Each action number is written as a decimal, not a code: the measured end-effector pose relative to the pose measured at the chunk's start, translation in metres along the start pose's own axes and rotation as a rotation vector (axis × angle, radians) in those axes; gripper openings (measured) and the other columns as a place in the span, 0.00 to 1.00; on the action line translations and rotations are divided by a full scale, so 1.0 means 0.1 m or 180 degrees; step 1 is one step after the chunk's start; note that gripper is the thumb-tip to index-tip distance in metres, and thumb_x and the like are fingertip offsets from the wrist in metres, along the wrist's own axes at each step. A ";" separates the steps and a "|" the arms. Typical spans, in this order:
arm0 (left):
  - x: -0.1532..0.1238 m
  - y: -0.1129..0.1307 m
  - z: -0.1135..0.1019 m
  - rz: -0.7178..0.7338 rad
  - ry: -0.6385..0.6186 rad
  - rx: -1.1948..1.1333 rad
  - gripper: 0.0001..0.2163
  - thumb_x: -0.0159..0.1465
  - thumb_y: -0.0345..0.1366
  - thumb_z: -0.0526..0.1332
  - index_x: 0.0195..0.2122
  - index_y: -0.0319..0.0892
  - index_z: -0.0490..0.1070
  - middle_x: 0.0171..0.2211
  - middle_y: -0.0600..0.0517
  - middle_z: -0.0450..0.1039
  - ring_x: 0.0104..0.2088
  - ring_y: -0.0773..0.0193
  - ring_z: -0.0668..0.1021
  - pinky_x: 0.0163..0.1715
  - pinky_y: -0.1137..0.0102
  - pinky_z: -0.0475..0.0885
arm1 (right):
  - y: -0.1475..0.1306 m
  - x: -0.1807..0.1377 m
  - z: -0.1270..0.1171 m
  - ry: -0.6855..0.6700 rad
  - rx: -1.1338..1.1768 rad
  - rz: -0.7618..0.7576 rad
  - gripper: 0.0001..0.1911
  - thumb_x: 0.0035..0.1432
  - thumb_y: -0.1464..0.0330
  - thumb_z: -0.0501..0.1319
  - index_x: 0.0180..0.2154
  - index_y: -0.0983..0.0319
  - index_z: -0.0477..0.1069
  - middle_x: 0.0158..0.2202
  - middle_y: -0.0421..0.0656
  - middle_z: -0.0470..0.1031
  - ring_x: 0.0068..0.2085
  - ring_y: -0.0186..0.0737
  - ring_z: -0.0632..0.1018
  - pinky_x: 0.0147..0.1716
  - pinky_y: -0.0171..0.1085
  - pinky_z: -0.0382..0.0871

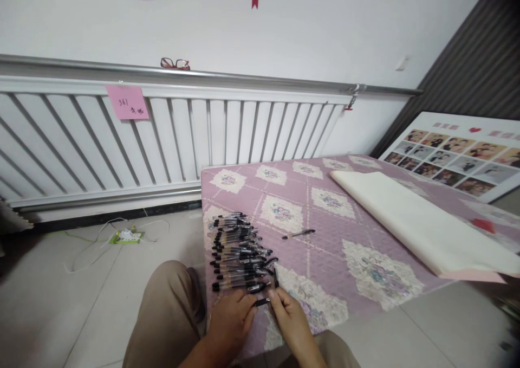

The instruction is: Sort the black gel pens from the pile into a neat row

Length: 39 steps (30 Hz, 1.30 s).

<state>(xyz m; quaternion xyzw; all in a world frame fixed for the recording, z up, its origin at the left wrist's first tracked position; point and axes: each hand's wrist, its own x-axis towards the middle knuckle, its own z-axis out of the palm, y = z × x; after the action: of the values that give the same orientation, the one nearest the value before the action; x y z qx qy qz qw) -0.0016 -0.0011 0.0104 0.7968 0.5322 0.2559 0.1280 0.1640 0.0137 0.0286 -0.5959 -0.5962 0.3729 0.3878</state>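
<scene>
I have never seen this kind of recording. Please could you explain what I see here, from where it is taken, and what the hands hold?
There is no machine here: a person wears a camera on the head, so the one picture looks down at that person's own hands. The left hand and right hand together pinch a black pen piece at the near edge of a purple patterned cover. Just beyond lies a row of black pens; one single pen lies apart, and a cream roll lies on the right. A white radiator stands behind.
</scene>
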 end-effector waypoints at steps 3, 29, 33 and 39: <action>0.00 0.00 -0.01 -0.0008 -0.0022 -0.0020 0.11 0.62 0.32 0.53 0.42 0.49 0.72 0.33 0.52 0.73 0.33 0.62 0.75 0.32 0.71 0.67 | 0.00 0.00 0.01 -0.0087 -0.0049 0.0028 0.24 0.54 0.48 0.52 0.19 0.59 0.60 0.20 0.37 0.60 0.26 0.36 0.64 0.26 0.33 0.59; 0.01 0.03 -0.02 -0.0038 -0.0097 0.0080 0.10 0.63 0.33 0.52 0.40 0.48 0.72 0.32 0.52 0.72 0.31 0.62 0.74 0.30 0.70 0.65 | -0.05 0.00 -0.05 -0.0244 0.0334 0.0122 0.19 0.53 0.55 0.56 0.18 0.59 0.59 0.19 0.34 0.58 0.24 0.33 0.61 0.24 0.32 0.56; 0.01 0.05 -0.04 -0.0037 -0.0196 0.0085 0.10 0.63 0.33 0.52 0.40 0.48 0.71 0.32 0.53 0.72 0.32 0.61 0.74 0.30 0.70 0.64 | -0.11 -0.04 -0.13 -0.0606 0.0654 0.0288 0.11 0.53 0.59 0.57 0.26 0.60 0.67 0.21 0.34 0.61 0.24 0.33 0.63 0.25 0.31 0.58; 0.02 0.03 -0.04 -0.0058 -0.0198 -0.0004 0.10 0.63 0.33 0.52 0.40 0.48 0.71 0.32 0.52 0.72 0.32 0.61 0.74 0.31 0.70 0.64 | -0.09 -0.01 -0.11 -0.0378 0.0665 0.0317 0.12 0.52 0.58 0.59 0.30 0.60 0.67 0.22 0.35 0.63 0.25 0.33 0.65 0.25 0.31 0.59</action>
<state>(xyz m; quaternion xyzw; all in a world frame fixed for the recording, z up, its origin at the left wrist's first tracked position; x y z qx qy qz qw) -0.0005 -0.0012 0.0157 0.7994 0.5350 0.2301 0.1473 0.1704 0.0120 0.0416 -0.5580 -0.5458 0.4863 0.3928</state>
